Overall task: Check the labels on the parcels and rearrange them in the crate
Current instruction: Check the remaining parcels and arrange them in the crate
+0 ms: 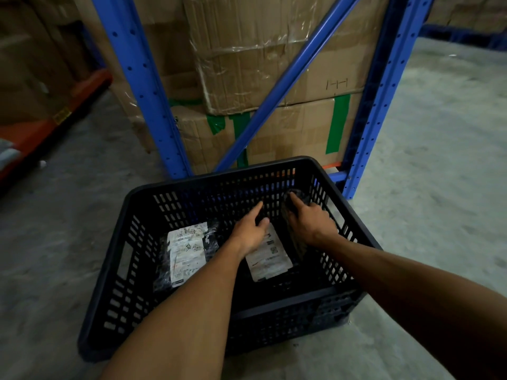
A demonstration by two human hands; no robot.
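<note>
A black slatted plastic crate (pixel 109 270) stands on the concrete floor in front of me. Inside, at the left, a dark parcel lies flat with a white shipping label (pixel 186 253) facing up. In the middle lies a second parcel with a white label (pixel 270 263). My left hand (pixel 251 231) rests flat on the far end of that middle parcel, fingers spread. My right hand (pixel 310 220) grips a third dark parcel (pixel 295 237) that stands on edge against the crate's right wall; its label is not visible.
Blue steel racking uprights (pixel 142 86) and a diagonal brace (pixel 285 80) rise just behind the crate, with taped cardboard cartons (pixel 274 72) stacked behind them. An orange low beam (pixel 41 127) runs along the left. Bare concrete floor (pixel 439 160) spreads to the right.
</note>
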